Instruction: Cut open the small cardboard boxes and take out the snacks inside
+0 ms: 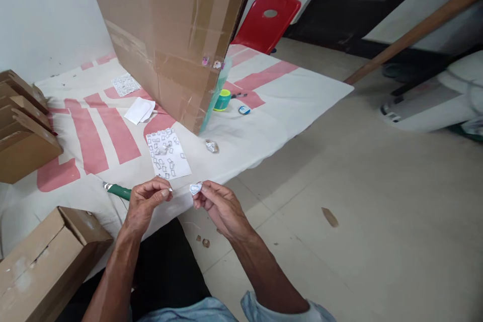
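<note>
Between thumb and fingers, my right hand [219, 206] pinches a small white paper cutout [195, 189] with a blue outline. My left hand [149, 201] is closed in a pinch just left of it, with a tiny pale scrap [170, 189] at the fingertips. Both hands are over the table's front edge and apart from each other. Just beyond them lies a white sheet [181, 167] with several small outlined pieces on it. A green-handled tool [119, 191] rests beside my left hand, partly hidden by it.
A large cardboard sheet or box [169, 25] stands on the table [279, 121]. Near it are a green and yellow tub [222, 100], a tape roll [244, 110] and a crumpled lump [212, 146]. Cardboard boxes [41, 271] sit at left. A red chair [264, 22] is behind.
</note>
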A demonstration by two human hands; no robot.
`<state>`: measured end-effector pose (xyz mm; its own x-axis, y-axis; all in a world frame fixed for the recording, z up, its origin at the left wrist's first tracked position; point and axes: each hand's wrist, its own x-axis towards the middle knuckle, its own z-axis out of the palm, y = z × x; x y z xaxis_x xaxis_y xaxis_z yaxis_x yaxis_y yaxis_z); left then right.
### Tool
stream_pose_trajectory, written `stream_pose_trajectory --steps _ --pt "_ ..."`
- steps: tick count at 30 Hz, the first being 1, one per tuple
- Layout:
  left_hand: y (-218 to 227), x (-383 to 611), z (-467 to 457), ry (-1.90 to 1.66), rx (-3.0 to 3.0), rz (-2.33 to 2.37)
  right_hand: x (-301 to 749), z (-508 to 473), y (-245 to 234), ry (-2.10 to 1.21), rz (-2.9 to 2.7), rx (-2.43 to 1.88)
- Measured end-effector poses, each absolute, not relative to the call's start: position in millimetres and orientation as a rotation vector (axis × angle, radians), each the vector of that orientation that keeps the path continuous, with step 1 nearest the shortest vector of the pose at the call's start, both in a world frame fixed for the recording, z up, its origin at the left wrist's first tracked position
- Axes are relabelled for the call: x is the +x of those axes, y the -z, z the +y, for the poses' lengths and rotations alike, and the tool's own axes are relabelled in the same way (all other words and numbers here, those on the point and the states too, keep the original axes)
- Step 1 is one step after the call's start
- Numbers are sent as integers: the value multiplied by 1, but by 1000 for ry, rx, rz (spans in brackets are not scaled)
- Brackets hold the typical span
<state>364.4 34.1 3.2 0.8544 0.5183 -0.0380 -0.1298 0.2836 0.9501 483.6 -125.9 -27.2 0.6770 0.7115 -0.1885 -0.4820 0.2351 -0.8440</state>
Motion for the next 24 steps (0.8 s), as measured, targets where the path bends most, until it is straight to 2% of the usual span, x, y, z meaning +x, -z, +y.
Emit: stream_pose_trajectory --steps 8,18,24 --pt "-1 358 34 -515 1490 464 482 -127 20 -918 -355 -1034" --pt "-9 353 21 -648 1792 235 475 -121 17 -941 -382 -1107" --pt "-5 351 17 -493 1699 330 470 -118 14 -934 -384 -1119"
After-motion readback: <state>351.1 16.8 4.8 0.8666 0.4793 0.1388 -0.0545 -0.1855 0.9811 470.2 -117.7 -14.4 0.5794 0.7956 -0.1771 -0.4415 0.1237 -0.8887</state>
